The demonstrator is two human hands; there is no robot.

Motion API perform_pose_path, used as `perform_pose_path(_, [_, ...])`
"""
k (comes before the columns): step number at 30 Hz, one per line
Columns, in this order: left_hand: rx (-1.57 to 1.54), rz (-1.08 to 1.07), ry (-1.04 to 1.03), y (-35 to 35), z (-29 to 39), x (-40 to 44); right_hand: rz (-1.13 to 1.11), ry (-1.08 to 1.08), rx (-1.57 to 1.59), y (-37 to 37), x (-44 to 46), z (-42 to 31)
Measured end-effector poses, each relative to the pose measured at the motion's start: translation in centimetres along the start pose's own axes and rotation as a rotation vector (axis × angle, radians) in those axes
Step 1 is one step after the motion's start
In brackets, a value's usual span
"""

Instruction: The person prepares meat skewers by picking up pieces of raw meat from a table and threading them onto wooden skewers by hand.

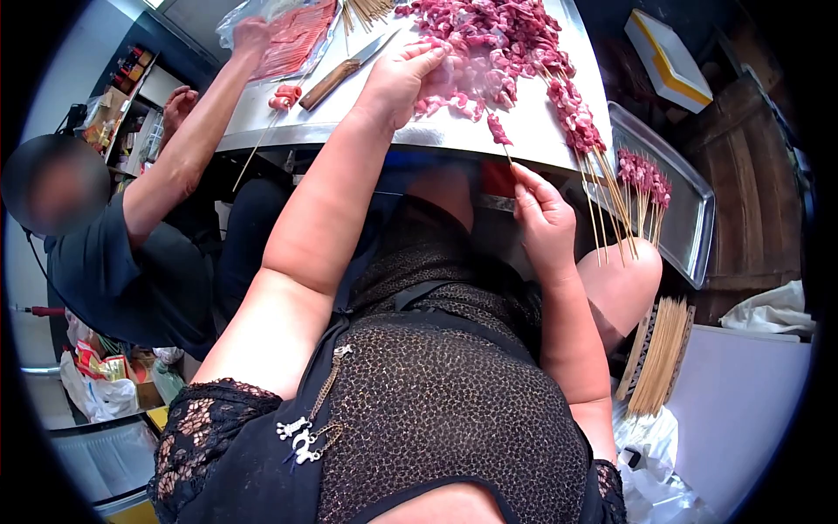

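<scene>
The right hand pinches a skewer whose threaded meat hangs by the counter edge. The left hand reaches the meat pile, its grip impossible to tell.

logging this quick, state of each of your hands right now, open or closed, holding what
Left hand: fingertips at the meat pile, can't tell if gripping a piece
Right hand: closed on a skewer

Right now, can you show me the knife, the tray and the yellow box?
Knife [328,85]: head view, on its wooden handle.
Tray [686,196]: head view, on its bare inside.
Yellow box [670,63]: head view, on its white part.
</scene>
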State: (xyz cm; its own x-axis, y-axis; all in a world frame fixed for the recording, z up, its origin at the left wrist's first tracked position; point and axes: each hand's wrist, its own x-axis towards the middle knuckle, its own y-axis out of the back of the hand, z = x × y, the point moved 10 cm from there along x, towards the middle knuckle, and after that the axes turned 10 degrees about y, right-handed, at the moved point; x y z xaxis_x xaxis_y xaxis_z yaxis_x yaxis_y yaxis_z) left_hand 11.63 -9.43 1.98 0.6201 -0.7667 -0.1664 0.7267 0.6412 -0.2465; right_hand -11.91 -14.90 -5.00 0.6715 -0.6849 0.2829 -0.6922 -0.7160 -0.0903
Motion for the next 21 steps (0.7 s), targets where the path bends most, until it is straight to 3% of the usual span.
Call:
perform_pose_path(9, [-0.194, -0.065, 0.128, -1.7, -2.4, -0.8, -0.012, -0.015, -0.081, 0.1, -0.4, 0.4])
perform_pose_path(12, [-0.125, -0.036, 0.019, -1.2, -2.1, -0.6, -0.009, 0.009, -0.081, 0.1, -0.5, 0.1])
perform_pose_path(21, [-0.122, -0.026, 0.017, -1.6, -1.8, -1.2, -0.051, -0.037, -0.165, -0.2, -0.4, 0.0])
